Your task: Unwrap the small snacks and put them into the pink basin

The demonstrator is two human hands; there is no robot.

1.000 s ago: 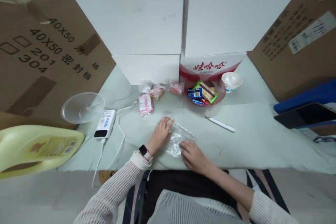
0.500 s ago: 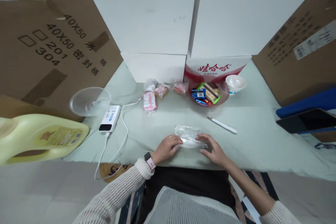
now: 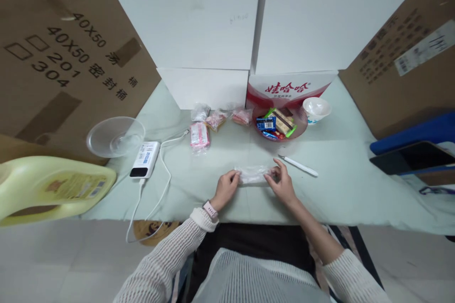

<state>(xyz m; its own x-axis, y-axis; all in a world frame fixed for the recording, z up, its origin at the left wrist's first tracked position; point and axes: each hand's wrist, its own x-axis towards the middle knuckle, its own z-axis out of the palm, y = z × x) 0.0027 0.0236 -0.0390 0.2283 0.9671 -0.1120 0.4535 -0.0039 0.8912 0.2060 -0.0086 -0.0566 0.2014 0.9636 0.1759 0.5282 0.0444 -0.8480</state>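
Note:
A clear plastic bag, narrowed into a strip, stretches between my two hands just above or on the table. My left hand pinches its left end, fingers closed. At the right end, my right hand grips the plastic between thumb and fingers, with the index finger raised. A white craft knife lies just beyond my right hand. Farther back are several small wrapped packets, among them a pink and white packet. To their right stands a reddish bowl of wrapped snacks.
A white paper bowl stands at the back right. On the left are a clear plastic bowl, a white power bank with its cable, and a yellow jug. White boxes wall the back; a phone rests at right.
The bag has gone from a wide, crumpled sheet to a narrower strip. My left hand has turned and closed on its end; my right thumb and fingers have closed on the other. The view has shifted slightly.

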